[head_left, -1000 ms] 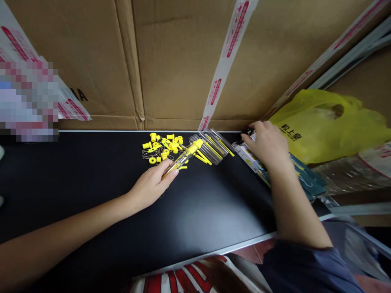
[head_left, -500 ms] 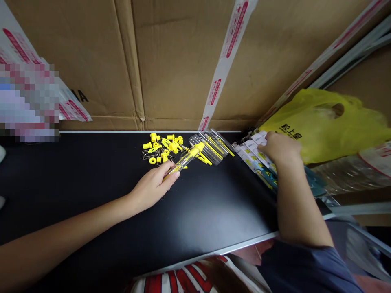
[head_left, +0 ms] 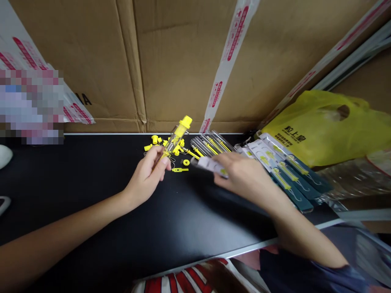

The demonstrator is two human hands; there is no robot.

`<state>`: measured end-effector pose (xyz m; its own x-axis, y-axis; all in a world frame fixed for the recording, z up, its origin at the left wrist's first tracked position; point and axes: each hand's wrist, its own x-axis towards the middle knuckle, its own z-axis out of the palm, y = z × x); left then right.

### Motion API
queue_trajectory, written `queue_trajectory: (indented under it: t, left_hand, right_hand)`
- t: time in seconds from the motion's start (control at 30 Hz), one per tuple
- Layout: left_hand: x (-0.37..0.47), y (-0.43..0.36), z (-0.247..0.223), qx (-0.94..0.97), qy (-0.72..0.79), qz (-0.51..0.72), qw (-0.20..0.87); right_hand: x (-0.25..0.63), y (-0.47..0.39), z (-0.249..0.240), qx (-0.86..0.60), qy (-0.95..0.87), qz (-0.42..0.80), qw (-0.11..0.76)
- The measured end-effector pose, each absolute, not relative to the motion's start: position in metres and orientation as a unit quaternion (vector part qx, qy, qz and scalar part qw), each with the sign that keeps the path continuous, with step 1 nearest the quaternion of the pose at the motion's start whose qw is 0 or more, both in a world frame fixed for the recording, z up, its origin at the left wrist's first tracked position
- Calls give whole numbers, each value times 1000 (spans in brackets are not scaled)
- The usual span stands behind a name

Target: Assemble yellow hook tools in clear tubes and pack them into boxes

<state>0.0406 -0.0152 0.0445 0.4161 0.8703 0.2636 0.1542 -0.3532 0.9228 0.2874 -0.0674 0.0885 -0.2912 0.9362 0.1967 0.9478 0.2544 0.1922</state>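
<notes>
Left hand [head_left: 146, 177]: one yellow-capped tube [head_left: 175, 139]; right hand [head_left: 246, 173]: one pack [head_left: 211, 165].

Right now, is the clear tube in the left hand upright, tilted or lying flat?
Tilted: the tube slants rightward from the left hand, yellow end uppermost.

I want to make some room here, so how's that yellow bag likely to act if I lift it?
The yellow bag will probably flop and sag, since its plastic looks thin and creased. It's likely light itself, though I can't tell whether anything's inside. Its lower edge looks right up against the packs, so dragging it might nudge them.
</notes>
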Motion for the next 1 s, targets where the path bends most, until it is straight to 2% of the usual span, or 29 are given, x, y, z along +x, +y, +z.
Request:
queue_trajectory:
  t: [0.07,0.17,0.37,0.53,0.83,1.0]
  left_hand:
    - [39,-13,49,717,352,408,442]
    - [38,-11,51,746,376,356,418]
    - [42,-13,44,791,403,265,377]
    - [42,-12,42,804,401,256,358]
    - [44,-12,32,801,385,236,394]
    - [45,-12,29,822,393,234,339]
  right_hand:
    - [271,-67,71,-516,-852,-90,7]
    - [257,-65,53,-472,-879,-68,20]
    - [254,-62,41,-444,-892,-74,48]
    - [257,-58,31,-414,-903,-100,65]
    - [257,-54,23,-424,-899,-79,80]
    - [254,-54,22,-406,-908,-51,89]
